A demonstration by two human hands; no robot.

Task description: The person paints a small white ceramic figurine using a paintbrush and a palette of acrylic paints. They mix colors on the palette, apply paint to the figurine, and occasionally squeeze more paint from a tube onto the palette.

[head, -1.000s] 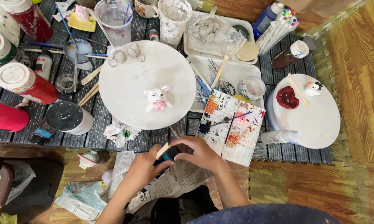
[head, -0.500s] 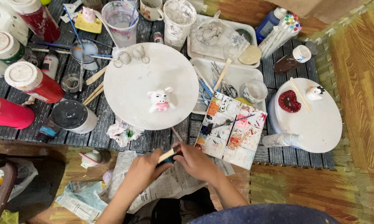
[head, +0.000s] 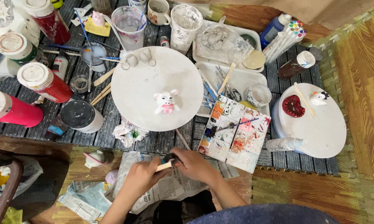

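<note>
- The left hand [head: 142, 178] is closed around a wooden stick [head: 163, 166], above a newspaper [head: 170, 184].
- The right hand [head: 193, 164] grips a small dark object [head: 169, 158], touching the stick's end.
- Both hands are near the worktop [head: 91, 132] edge, below a round white board [head: 157, 88] carrying a small pig figure [head: 165, 102].
- A paint palette [head: 233, 132] lies just right of the hands.
</note>
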